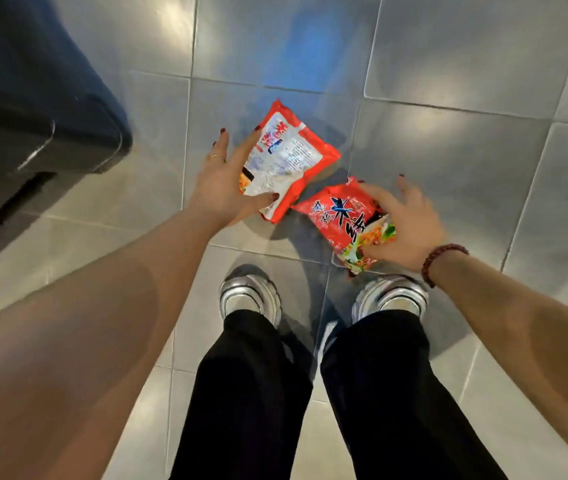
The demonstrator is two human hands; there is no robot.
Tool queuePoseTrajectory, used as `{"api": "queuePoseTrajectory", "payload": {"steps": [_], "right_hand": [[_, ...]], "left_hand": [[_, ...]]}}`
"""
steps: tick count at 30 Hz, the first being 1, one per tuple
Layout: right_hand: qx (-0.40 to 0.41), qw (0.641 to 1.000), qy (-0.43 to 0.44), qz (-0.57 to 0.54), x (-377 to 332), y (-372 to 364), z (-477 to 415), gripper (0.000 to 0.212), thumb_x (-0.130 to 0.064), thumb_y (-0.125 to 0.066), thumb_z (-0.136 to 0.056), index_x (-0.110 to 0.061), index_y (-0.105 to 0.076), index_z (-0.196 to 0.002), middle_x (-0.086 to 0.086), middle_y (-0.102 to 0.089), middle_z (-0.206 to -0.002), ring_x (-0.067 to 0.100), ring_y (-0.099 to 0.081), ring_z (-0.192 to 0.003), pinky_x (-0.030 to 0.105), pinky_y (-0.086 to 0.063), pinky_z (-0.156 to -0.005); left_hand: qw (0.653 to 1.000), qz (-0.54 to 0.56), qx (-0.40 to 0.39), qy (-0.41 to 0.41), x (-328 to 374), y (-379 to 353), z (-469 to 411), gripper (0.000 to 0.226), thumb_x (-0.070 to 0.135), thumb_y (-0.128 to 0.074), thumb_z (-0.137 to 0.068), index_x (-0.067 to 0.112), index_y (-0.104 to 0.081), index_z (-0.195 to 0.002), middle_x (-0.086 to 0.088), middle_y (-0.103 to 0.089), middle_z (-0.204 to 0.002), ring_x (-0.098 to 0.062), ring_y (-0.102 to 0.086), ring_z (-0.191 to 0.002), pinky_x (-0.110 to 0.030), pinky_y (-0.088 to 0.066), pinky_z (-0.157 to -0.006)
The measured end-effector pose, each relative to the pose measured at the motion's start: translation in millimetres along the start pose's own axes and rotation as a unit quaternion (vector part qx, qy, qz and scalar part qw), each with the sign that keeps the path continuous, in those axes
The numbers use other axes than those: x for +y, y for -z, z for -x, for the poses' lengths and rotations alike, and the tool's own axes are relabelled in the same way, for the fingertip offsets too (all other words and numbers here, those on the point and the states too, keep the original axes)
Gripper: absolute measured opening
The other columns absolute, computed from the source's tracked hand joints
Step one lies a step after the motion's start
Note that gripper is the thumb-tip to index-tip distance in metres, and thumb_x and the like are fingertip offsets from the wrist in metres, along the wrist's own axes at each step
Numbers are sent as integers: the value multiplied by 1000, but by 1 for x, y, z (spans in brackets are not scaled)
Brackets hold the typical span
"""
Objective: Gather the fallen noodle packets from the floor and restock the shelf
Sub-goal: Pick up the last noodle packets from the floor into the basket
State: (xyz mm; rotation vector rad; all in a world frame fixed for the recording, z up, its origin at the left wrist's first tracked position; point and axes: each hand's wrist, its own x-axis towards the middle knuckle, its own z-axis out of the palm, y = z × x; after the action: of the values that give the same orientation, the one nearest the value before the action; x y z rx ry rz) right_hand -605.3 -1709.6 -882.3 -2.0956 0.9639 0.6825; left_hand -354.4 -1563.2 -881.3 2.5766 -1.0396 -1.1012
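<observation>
Two red noodle packets are in my hands above the grey tiled floor. My left hand [222, 181] holds one packet [289, 157] with its white printed back facing up, thumb across its lower edge and fingers under its left side. My right hand [407, 225] grips the second packet [343, 221], front side up with blue and black lettering, thumb on top at its near corner. The two packets nearly touch at their corners. No shelf is in view.
A dark, rounded unit [33, 109] stands at the left with its corner close to my left hand. My two silver shoes [251, 299] and black trouser legs are directly below the packets. Glossy floor tiles [448, 161] stretch ahead and to the right.
</observation>
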Motion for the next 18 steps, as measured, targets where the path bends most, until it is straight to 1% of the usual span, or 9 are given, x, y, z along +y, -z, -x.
{"api": "queuePoseTrajectory", "payload": {"steps": [3,5,6,8,10,12,14,16,18], "right_hand": [[-14,999,15,41,16,-23,-17,110,-49,-83,-62,-47,-14,-148,18,0,-159,39,-5,-145,54,-13,-117],[-6,999,22,45,24,-36,-25,111,-49,-83,-63,-47,-13,-148,18,-4,-158,39,-8,-145,54,-15,-117],[2,999,25,32,27,-42,-27,111,-46,-84,-63,-46,-13,-149,18,-12,-157,39,-15,-143,53,-20,-115],[24,999,27,-10,28,-52,-28,109,-39,-85,-63,-44,-18,-149,17,-33,-145,39,-33,-131,49,-33,-107],[42,998,10,-55,25,-59,-26,106,-35,-86,-64,-43,-22,-148,14,-43,-129,35,-42,-119,44,-38,-101],[54,991,-28,-118,19,-64,-24,105,-34,-86,-65,-50,-21,-145,9,-42,-126,30,-44,-118,42,-40,-101],[57,977,-67,-193,12,-69,-21,103,-30,-87,-66,-55,-21,-141,5,-40,-126,22,-46,-113,39,-42,-99],[71,962,-92,-247,8,-70,-20,101,-24,-87,-65,-55,-26,-138,3,-40,-121,17,-45,-104,33,-42,-93],[73,951,-114,-278,4,-70,-16,98,-22,-87,-63,-53,-30,-137,5,-43,-122,19,-48,-103,31,-40,-93]], "left_hand": [[1000,-23,-18,-10,-18,-22,-21,101,46,-81,-72,40,-20,-153,-16,-8,-163,-34,-10,-150,-51,-22,-118],[998,-32,-26,-42,-22,-30,-32,102,48,-81,-70,38,-22,-152,-17,-12,-162,-35,-11,-149,-52,-22,-118],[998,-29,-26,-51,-23,-34,-38,102,49,-82,-69,38,-23,-152,-16,-13,-162,-35,-12,-149,-53,-22,-118],[999,5,-22,-43,-21,-41,-46,103,46,-83,-68,40,-24,-151,-15,-16,-161,-35,-14,-148,-52,-25,-117],[999,20,-10,-39,-18,-48,-50,103,49,-82,-64,41,-25,-150,-17,-29,-155,-37,-25,-143,-52,-31,-114],[999,8,5,-36,-14,-51,-50,104,51,-81,-64,40,-25,-150,-18,-43,-141,-38,-39,-131,-48,-37,-109],[1000,13,9,-25,-10,-52,-44,102,47,-84,-65,36,-28,-150,-15,-53,-130,-35,-47,-120,-40,-39,-104],[999,44,19,-13,-8,-53,-38,101,50,-82,-58,33,-36,-146,-8,-59,-126,-31,-51,-117,-35,-38,-102],[997,72,30,16,-10,-55,-29,99,51,-82,-55,36,-40,-144,-4,-60,-126,-28,-51,-118,-33,-39,-101]]}}
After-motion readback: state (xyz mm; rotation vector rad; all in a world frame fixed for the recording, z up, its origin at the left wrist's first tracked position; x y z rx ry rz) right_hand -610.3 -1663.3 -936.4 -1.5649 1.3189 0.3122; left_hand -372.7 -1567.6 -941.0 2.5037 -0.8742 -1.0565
